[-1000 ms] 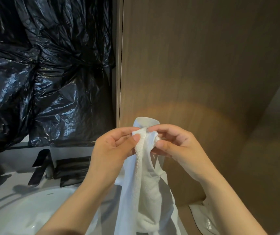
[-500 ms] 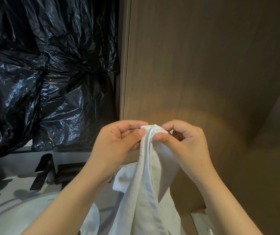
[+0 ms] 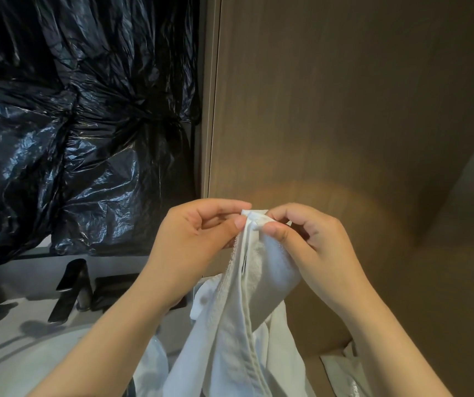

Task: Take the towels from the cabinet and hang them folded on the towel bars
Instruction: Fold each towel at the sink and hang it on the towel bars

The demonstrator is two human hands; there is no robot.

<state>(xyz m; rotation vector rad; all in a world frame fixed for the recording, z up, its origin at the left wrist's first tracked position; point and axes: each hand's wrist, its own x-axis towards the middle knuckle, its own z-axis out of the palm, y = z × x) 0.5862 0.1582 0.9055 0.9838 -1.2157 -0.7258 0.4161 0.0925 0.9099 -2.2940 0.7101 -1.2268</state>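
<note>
A white towel [image 3: 238, 333] hangs in loose folds from both my hands, in front of a brown wooden cabinet panel [image 3: 330, 110]. My left hand [image 3: 198, 239] pinches the towel's top edge between thumb and fingers. My right hand [image 3: 307, 242] pinches the same bunched corner from the right, right beside the left one. The towel's lower part runs out of the frame at the bottom. No towel bar is in view.
Crinkled black plastic sheeting [image 3: 72, 124] covers the wall at the left. Below it sit a dark faucet [image 3: 69, 290] and a white basin [image 3: 15, 362]. Another pale cloth or bag [image 3: 344, 371] lies at the lower right beside the panel.
My hands have drawn closer together at the towel's top corner and gathered its edges. The view has shifted slightly to the left and down.
</note>
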